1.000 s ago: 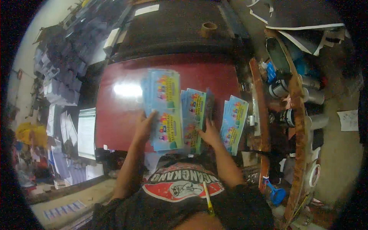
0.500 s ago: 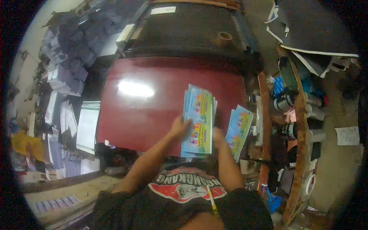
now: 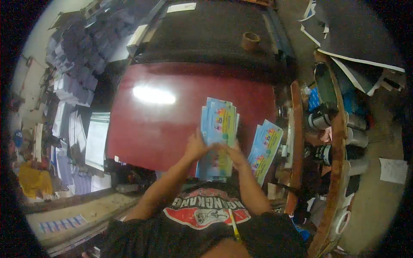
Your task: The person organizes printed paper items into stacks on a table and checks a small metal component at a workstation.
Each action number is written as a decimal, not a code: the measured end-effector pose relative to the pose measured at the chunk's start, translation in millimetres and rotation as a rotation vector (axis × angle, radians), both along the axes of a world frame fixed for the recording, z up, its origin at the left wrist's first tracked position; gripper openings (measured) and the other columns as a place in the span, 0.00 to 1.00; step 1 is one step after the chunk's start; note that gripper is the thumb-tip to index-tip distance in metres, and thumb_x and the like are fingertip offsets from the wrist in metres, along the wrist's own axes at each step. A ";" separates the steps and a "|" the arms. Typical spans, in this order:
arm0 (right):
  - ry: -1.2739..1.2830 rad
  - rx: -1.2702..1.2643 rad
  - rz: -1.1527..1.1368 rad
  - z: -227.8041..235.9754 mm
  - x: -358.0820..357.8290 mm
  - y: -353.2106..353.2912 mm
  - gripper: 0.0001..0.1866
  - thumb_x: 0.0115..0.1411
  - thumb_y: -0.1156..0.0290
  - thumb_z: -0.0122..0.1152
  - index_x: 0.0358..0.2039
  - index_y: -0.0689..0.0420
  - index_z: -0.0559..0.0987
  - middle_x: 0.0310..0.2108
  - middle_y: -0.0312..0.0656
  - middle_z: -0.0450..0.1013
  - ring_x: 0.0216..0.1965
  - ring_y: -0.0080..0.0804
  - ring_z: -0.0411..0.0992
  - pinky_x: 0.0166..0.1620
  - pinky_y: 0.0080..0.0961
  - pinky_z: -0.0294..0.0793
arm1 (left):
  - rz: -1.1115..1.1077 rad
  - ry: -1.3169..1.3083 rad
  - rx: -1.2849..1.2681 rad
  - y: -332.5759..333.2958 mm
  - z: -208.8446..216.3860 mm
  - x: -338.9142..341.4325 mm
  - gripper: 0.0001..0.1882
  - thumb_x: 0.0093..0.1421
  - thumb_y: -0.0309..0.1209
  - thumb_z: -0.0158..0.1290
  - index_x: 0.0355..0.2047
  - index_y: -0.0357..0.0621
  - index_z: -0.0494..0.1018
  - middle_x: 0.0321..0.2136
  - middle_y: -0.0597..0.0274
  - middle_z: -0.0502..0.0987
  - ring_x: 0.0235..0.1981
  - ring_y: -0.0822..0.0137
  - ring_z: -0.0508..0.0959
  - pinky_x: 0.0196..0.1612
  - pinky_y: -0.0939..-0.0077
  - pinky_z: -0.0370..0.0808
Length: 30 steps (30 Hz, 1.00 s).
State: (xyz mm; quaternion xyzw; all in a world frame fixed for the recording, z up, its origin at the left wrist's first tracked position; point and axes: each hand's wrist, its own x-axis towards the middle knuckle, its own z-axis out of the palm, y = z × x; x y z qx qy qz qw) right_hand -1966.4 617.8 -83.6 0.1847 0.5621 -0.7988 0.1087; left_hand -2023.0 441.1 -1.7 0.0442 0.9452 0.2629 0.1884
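Note:
A loose stack of blue, green and yellow printed leaflets (image 3: 218, 115) lies near the front edge of the dark red board, its layers slightly uneven. My left hand (image 3: 196, 147) grips the stack's left side, and my right hand (image 3: 235, 155) holds the right side. Fingers of both hands come together across the stack's top face, covering its middle. To the right, a second, fanned pile of the same leaflets (image 3: 267, 144) lies apart from my hands.
The glossy dark red board (image 3: 142, 129) reflects a lamp. Beyond it, a dark surface holds a brown tape roll (image 3: 251, 41). Paper stacks (image 3: 75, 86) crowd the left side. Along the right, a wooden shelf (image 3: 340, 142) holds several cans (image 3: 319, 120).
My right hand has come in from the gap between the piles to the stack's right side. Both hands now meet across the stack, which has shifted slightly left.

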 end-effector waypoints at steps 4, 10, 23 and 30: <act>-0.198 -0.219 0.056 19.5 -6.3 1.8 0.35 0.51 0.66 0.67 0.53 0.59 0.58 0.48 0.45 0.68 0.47 0.36 0.69 0.49 0.34 0.70 | -0.060 0.169 0.285 0.5 -57.5 5.2 0.49 0.46 0.51 0.61 0.58 0.34 0.50 0.53 0.36 0.62 0.54 0.45 0.66 0.54 0.54 0.64; -0.038 -0.101 -0.011 4.8 2.2 -0.9 0.28 0.52 0.70 0.64 0.51 0.59 0.63 0.42 0.44 0.72 0.43 0.35 0.72 0.48 0.33 0.71 | 0.266 -0.456 0.774 -1.3 -50.4 1.4 0.33 0.50 0.41 0.62 0.50 0.34 0.63 0.41 0.53 0.76 0.39 0.62 0.77 0.43 0.69 0.75; -0.158 -0.462 -0.053 4.6 11.5 -0.3 0.23 0.50 0.75 0.63 0.48 0.60 0.70 0.41 0.43 0.74 0.41 0.36 0.73 0.45 0.36 0.74 | 0.287 -0.778 0.799 8.3 11.0 -19.9 0.35 0.38 0.41 0.68 0.43 0.33 0.70 0.38 0.52 0.76 0.37 0.63 0.78 0.45 0.66 0.74; -0.028 -0.508 -0.314 -12.4 19.4 -74.6 0.22 0.55 0.75 0.54 0.51 0.63 0.68 0.46 0.47 0.71 0.46 0.41 0.71 0.48 0.42 0.73 | 0.010 -0.629 0.476 -40.6 -62.1 -64.6 0.64 0.31 0.50 0.71 0.51 0.14 0.44 0.42 0.40 0.71 0.43 0.57 0.74 0.45 0.66 0.73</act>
